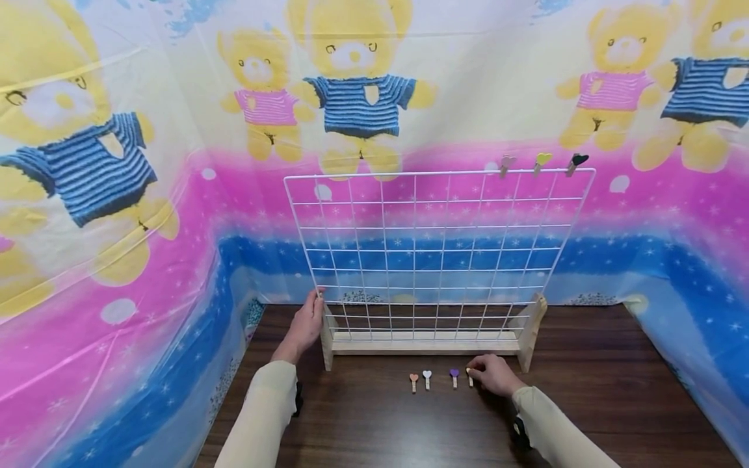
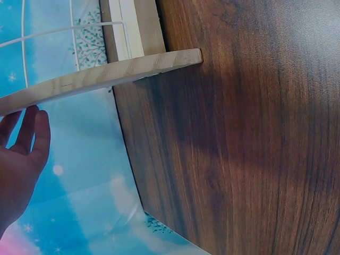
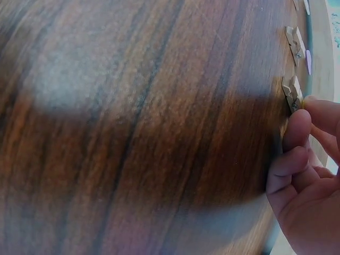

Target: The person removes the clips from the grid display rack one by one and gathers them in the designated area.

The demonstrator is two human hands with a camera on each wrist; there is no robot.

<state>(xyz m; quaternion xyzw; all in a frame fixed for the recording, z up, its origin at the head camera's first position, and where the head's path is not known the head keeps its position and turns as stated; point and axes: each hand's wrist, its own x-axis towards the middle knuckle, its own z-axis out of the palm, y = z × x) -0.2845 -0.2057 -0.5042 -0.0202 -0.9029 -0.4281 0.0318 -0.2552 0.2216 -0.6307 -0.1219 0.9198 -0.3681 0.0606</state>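
4 heart clips lie on the worktop [image 1: 585,403], 3 at 9 o'clock of the right hand [image 1: 496,375] pinching the 4th clip [image 1: 469,376]; 3 more top the grid [image 1: 433,253], gripped by the left hand [image 1: 304,328].

Dark wooden table [image 1: 614,390], wire grid rack [image 1: 433,260] standing on it, apparently four small heart pegs [image 1: 427,378] lying in front

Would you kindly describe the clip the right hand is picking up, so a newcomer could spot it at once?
Find the white wire grid standing in its wooden base on the dark table. In front of the base lies a row of four small heart-topped wooden clips. The wanted clip is the rightmost, the only one pinched by the right hand, beside the purple-hearted clip.
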